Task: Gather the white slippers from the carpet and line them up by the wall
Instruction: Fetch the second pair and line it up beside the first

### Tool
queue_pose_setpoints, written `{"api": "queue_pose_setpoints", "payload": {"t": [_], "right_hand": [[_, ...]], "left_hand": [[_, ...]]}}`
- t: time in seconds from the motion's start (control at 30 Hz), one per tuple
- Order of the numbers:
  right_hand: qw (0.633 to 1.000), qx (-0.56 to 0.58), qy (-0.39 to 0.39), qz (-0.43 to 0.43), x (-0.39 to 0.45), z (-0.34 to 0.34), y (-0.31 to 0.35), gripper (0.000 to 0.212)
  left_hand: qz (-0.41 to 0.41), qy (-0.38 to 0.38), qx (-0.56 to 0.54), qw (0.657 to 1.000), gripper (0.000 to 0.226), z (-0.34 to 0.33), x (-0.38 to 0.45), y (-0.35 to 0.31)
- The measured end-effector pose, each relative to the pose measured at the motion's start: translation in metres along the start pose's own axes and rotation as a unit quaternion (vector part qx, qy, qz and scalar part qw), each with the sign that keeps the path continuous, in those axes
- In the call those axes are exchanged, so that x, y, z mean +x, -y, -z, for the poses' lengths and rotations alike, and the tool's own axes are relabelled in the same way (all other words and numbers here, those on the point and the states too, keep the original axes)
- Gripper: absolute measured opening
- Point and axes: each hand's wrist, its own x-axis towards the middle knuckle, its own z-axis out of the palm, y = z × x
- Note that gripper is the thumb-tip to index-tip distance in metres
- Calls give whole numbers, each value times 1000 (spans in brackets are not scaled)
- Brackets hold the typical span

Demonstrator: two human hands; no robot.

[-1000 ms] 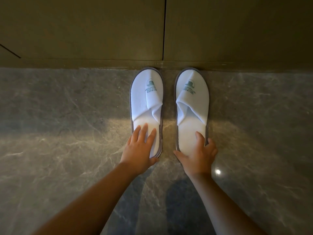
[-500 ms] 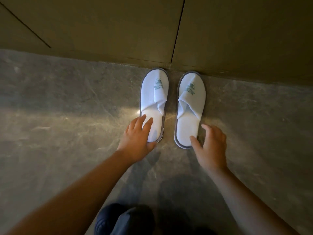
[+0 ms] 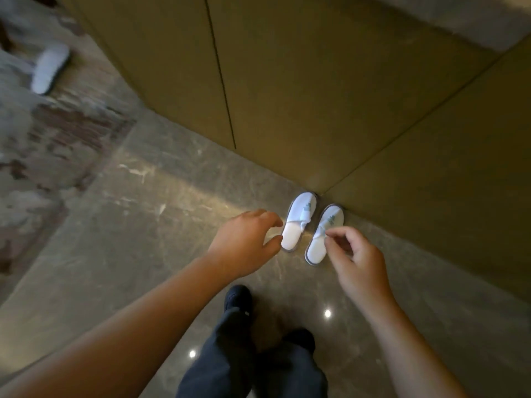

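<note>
Against the wall [image 3: 287,110], at about one o'clock from where we stand, two white slippers [image 3: 298,221] sit side by side on the marble floor [image 3: 143,225], toes touching the base of the panelling and heels pointing toward us. We judge this pair as placed: they lie parallel, close together without overlapping. Our left hand [image 3: 244,242] hovers just beside the heel of the nearer-left slipper, fingers spread and loosely curled, gripping nothing. Our right hand [image 3: 356,262] hangs just above the heel of the other one, thumb and forefinger nearly pinched but holding nothing that we can see. Neither hand appears to touch a slipper. Below us, at six o'clock, our dark trousers [image 3: 253,363] and one dark shoe [image 3: 238,297] show that we are upright over the floor. Far off at ten o'clock, on the patterned carpet [image 3: 43,133], a third white slipper [image 3: 49,68] lies blurred and well apart from the wall. So we reckon the job is only partly done: at least that one remains to be fetched and set next to the pair, and its mate, if there is one, is out of view.
</note>
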Motion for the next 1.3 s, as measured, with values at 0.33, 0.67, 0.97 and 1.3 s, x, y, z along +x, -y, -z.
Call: {"api": "queue_pose_setpoints", "payload": {"t": [0.33,0.67,0.97,1.3], "right_hand": [[987,23,114,112,-42,11,158,29],[912,-12,333,238,-14,-74,263,24],[852,-47,405,327,17,-250,379,10],[886,-85,382,249,70,-363,468,14]], "left_hand": [[99,-167,-61,979,33,141,-122,-20],[267,-369,-217,863,26,151,-215,28],[391,-442,-268,762,22,187,-245,157],[370,-486,-210,763,22,372,-234,325]]}}
